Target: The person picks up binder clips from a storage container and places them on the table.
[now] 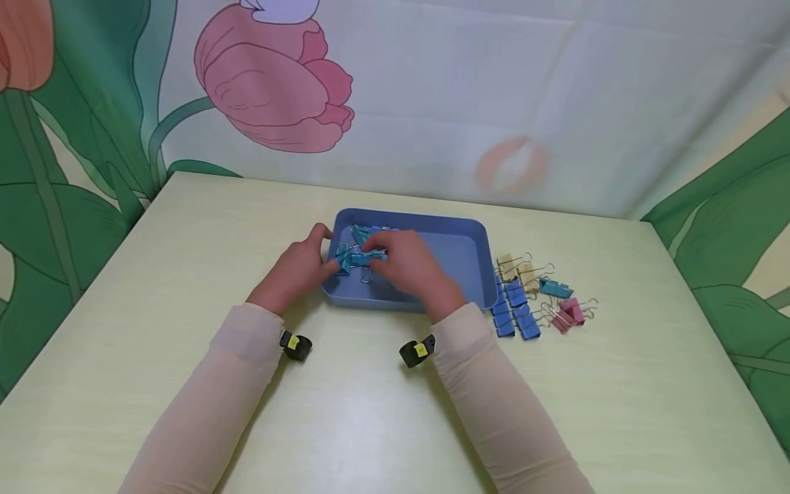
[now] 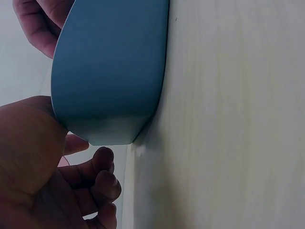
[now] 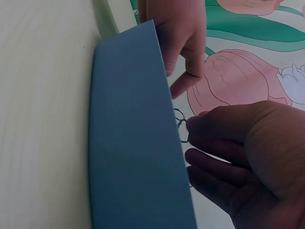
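Note:
In the head view a blue tray holds several teal binder clips at its left end. My left hand straddles the tray's left rim, thumb inside and fingers outside; the left wrist view has this hand with bent fingers by the tray's end wall. Inside the tray, my right hand pinches at a teal clip between thumb and index finger. In the right wrist view wire handles show by the fingertips of this hand, while the tray wall hides the clip bodies.
Right of the tray, on the table, lie yellow clips, several blue clips, a teal clip and pink clips. A flower-printed cloth hangs behind the table.

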The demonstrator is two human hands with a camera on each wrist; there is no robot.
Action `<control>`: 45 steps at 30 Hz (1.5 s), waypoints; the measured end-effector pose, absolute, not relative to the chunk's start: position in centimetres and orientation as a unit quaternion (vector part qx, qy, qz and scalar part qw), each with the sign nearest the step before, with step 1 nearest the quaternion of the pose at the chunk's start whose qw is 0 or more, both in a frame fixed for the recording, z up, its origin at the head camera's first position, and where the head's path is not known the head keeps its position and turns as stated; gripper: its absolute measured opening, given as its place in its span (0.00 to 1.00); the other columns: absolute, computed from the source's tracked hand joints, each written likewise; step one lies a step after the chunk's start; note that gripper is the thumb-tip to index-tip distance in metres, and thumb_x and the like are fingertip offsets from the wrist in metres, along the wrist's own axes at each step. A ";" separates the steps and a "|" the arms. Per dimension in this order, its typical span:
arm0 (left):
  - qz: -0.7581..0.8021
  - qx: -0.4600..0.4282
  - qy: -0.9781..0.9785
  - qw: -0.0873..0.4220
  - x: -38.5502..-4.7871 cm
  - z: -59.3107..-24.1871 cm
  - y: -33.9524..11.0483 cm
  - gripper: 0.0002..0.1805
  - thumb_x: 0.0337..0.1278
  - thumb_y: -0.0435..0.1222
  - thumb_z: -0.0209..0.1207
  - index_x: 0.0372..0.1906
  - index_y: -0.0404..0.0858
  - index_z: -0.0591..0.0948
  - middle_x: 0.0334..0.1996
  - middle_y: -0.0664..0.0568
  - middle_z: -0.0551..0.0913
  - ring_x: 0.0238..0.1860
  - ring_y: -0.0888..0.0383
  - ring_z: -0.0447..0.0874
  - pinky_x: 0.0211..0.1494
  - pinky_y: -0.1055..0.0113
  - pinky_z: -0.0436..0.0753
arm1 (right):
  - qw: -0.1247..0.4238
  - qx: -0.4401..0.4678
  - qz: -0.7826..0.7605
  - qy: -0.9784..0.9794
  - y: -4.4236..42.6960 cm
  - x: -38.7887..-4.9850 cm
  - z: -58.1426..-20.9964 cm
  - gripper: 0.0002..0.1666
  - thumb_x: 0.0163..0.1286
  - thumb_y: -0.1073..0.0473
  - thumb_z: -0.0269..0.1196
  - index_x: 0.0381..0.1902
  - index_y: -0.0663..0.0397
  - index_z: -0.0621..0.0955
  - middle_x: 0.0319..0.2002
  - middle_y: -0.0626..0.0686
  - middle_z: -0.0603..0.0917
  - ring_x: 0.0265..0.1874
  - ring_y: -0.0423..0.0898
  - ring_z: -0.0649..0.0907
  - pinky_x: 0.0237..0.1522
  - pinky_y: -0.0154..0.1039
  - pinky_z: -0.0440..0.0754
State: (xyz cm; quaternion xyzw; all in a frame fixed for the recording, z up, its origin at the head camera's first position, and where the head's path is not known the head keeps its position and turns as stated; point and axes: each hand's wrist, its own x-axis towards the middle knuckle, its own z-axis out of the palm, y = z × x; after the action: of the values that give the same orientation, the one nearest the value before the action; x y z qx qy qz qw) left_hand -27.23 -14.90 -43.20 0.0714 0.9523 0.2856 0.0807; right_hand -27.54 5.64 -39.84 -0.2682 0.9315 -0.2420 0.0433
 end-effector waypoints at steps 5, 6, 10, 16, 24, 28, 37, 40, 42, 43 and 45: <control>0.287 0.075 0.951 0.083 -27.1 -42.8 -14.8 0.29 0.63 0.41 0.54 0.65 0.41 0.59 0.20 0.48 0.70 0.24 0.53 0.70 0.29 0.65 0.68 | 0.045 -0.275 -0.220 0.935 5.1 -27.6 -40.0 0.15 0.67 0.60 0.62 0.51 0.52 0.84 0.50 0.51 0.86 0.53 0.48 0.82 0.57 0.42 0.78; 0.288 0.075 0.951 0.083 -27.1 -42.8 -14.8 0.29 0.63 0.41 0.54 0.65 0.41 0.59 0.20 0.48 0.70 0.24 0.53 0.70 0.29 0.65 0.68 | 0.043 -0.275 -0.217 0.936 5.0 -27.6 -40.0 0.15 0.67 0.61 0.61 0.51 0.52 0.84 0.50 0.51 0.86 0.52 0.48 0.82 0.56 0.42 0.79; 0.287 0.077 0.952 0.071 -27.0 -43.1 -14.9 0.28 0.62 0.41 0.53 0.64 0.40 0.59 0.21 0.48 0.71 0.25 0.53 0.70 0.30 0.64 0.68 | 0.027 -0.280 -0.204 0.937 4.3 -27.8 -40.4 0.13 0.67 0.61 0.61 0.48 0.52 0.85 0.46 0.50 0.87 0.47 0.46 0.83 0.53 0.41 0.80; 0.282 0.078 0.954 0.062 -26.9 -43.3 -15.1 0.27 0.62 0.40 0.52 0.64 0.39 0.60 0.21 0.47 0.72 0.24 0.52 0.70 0.30 0.64 0.68 | 0.027 -0.273 -0.183 0.944 3.5 -27.8 -40.7 0.11 0.67 0.61 0.62 0.46 0.54 0.85 0.43 0.50 0.87 0.42 0.45 0.83 0.49 0.39 0.81; 0.285 0.075 0.953 0.069 -27.0 -43.1 -15.0 0.28 0.63 0.40 0.52 0.65 0.39 0.59 0.23 0.46 0.75 0.25 0.52 0.71 0.30 0.64 0.69 | 0.022 -0.269 -0.185 0.945 3.8 -27.5 -40.5 0.11 0.68 0.62 0.60 0.46 0.54 0.86 0.44 0.51 0.87 0.43 0.45 0.83 0.48 0.39 0.82; 0.288 0.076 0.952 0.070 -27.0 -43.0 -15.0 0.28 0.63 0.40 0.52 0.65 0.39 0.59 0.23 0.46 0.74 0.25 0.53 0.71 0.30 0.64 0.69 | 0.010 -0.253 -0.216 0.943 4.2 -27.3 -40.2 0.12 0.68 0.63 0.59 0.46 0.56 0.86 0.45 0.52 0.87 0.43 0.46 0.83 0.48 0.39 0.82; 0.283 0.071 0.953 0.080 -27.0 -42.9 -14.8 0.29 0.63 0.41 0.52 0.66 0.39 0.58 0.26 0.45 0.75 0.28 0.51 0.72 0.33 0.63 0.70 | -0.024 -0.237 -0.240 0.941 5.3 -26.7 -40.0 0.10 0.68 0.64 0.59 0.42 0.55 0.86 0.42 0.51 0.87 0.38 0.45 0.83 0.42 0.38 0.82; 0.283 0.070 0.953 0.083 -27.0 -42.9 -14.8 0.29 0.63 0.41 0.52 0.66 0.39 0.58 0.26 0.45 0.75 0.28 0.51 0.72 0.33 0.63 0.71 | -0.026 -0.232 -0.255 0.938 5.8 -26.4 -39.8 0.10 0.68 0.63 0.59 0.43 0.56 0.86 0.42 0.51 0.87 0.38 0.45 0.83 0.41 0.38 0.82; 0.283 0.070 0.953 0.081 -27.0 -43.0 -14.7 0.29 0.63 0.40 0.52 0.66 0.39 0.58 0.26 0.45 0.75 0.28 0.51 0.72 0.33 0.63 0.71 | -0.031 -0.228 -0.266 0.936 6.1 -26.3 -39.7 0.11 0.68 0.63 0.59 0.43 0.57 0.86 0.42 0.52 0.87 0.37 0.45 0.82 0.40 0.38 0.82; 0.283 0.071 0.953 0.081 -27.0 -43.0 -14.7 0.29 0.63 0.40 0.52 0.66 0.39 0.58 0.26 0.45 0.75 0.28 0.51 0.72 0.33 0.63 0.71 | -0.035 -0.224 -0.272 0.935 6.3 -26.3 -39.6 0.11 0.69 0.63 0.59 0.43 0.57 0.86 0.42 0.52 0.86 0.37 0.45 0.82 0.40 0.38 0.82; 0.283 0.073 0.953 0.079 -27.1 -43.0 -14.7 0.28 0.63 0.40 0.52 0.65 0.39 0.58 0.26 0.45 0.75 0.28 0.51 0.72 0.33 0.63 0.70 | -0.042 -0.217 -0.285 0.933 6.7 -26.2 -39.5 0.11 0.69 0.63 0.59 0.44 0.57 0.86 0.43 0.52 0.87 0.37 0.45 0.82 0.40 0.38 0.82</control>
State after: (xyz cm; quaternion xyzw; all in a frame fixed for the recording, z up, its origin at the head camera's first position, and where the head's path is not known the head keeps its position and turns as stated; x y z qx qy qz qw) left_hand -27.06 -14.71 -43.03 0.0726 0.9532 0.2828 0.0791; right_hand -26.16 6.66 -39.47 -0.2168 0.9326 -0.2853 -0.0420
